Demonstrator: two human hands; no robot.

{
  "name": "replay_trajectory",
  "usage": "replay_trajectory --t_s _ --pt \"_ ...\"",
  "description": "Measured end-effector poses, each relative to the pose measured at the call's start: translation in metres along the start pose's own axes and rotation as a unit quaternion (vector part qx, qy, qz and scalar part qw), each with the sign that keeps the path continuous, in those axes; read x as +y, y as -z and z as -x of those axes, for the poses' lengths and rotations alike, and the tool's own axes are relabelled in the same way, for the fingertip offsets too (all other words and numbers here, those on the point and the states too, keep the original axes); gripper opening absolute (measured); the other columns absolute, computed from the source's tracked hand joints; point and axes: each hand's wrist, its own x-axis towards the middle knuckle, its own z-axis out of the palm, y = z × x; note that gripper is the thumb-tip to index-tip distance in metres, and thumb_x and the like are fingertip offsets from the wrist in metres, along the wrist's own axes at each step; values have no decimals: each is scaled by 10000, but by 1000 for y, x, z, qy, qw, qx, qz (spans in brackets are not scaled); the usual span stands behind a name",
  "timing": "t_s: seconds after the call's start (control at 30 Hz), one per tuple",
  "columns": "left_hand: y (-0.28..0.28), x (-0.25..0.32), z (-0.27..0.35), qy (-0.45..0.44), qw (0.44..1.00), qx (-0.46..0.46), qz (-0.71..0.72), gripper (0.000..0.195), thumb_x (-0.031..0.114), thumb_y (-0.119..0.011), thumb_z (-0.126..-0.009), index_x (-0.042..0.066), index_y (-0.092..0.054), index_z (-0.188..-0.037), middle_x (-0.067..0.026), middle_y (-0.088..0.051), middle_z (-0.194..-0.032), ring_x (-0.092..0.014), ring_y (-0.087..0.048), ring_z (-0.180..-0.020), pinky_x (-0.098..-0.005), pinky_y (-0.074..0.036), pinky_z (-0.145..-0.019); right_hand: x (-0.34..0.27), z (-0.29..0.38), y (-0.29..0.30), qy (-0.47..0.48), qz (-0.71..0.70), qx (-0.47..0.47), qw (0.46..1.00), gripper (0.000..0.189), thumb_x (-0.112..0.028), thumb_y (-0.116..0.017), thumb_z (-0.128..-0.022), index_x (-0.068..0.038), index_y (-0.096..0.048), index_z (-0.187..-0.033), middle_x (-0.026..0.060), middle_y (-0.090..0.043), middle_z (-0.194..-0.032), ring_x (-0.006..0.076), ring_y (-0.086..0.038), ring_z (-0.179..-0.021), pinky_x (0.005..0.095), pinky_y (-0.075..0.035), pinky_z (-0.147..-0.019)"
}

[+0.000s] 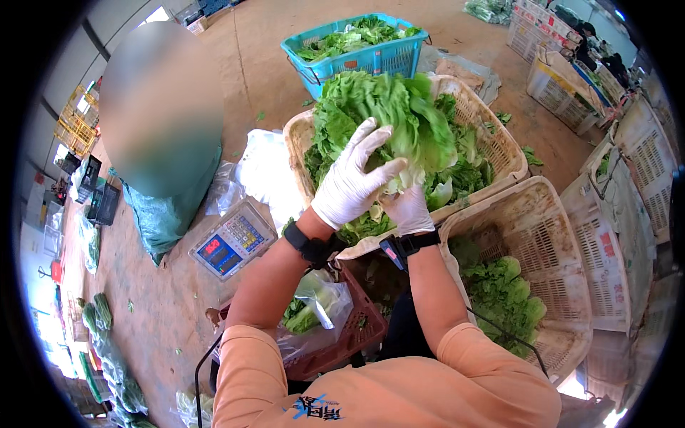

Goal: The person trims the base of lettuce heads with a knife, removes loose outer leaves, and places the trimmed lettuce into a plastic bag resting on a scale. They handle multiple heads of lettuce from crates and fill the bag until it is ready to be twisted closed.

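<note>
A head of leafy green lettuce (393, 115), partly blurred, is held up over a dirty cream plastic crate (473, 99) containing more lettuce. My right hand (411, 211), in a white glove, grips it at the pale stem end; most of those fingers are hidden. Gloved in white too, my left hand (350, 184) lies in front of the leaves with its fingers and thumb spread. Whether it touches them is hard to tell.
Left of the crate are white plastic bags (270, 174) and a digital scale's panel (234, 241). Bagged lettuce lies in a dark red crate (369, 321) below my arms. A tilted cream crate (535, 214) holds lettuce at right; a turquoise crate (361, 64) stands beyond. A person sits behind a green sack (166, 219).
</note>
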Motion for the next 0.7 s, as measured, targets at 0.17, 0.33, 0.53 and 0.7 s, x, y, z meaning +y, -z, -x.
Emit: replay_trajectory --t_s 0.17,0.33,0.53,0.7 --pt "-2 10 5 -15 996 6 -86 593 -41 -668 -561 232 -599 -1083 -89 -476 -1046 -344 -484 -1064 -416 -466 -865 5 1 13 -47 -166 -14 985 496 -518 -521 -872 -204 -472 -1253 -4 -531 -1216 192 -520 -1095 390 -460 -884" --pt "5 13 22 -35 990 9 -139 590 42 -716 -551 288 -624 -1079 -38 -416 -915 -265 -473 -951 -338 -463 -749 -1 -5 -2 -23 -250 -157 955 513 -477 -479 -910 -149 -434 -1302 44 -519 -1249 213 -535 -1086 416 -488 -862" --pt "4 25 18 -140 984 1 -112 545 63 -747 -555 309 -587 -1014 -44 -382 -958 -252 -479 -935 -322 -463 -684 5 -6 15 -9 -347 -150 926 498 -436 -453 -930 -109 -442 -1306 92 -498 -1283 272 -524 -1102 435 -454 -921" --pt "8 27 32 -104 982 50 -147 404 102 -705 -599 282 -554 -927 -51 -440 -954 -239 -501 -944 -308 -478 -594 16 -10 25 -16 -372 -180 911 500 -424 -467 -922 -102 -453 -1305 111 -494 -1296 306 -509 -1130 467 -424 -963"
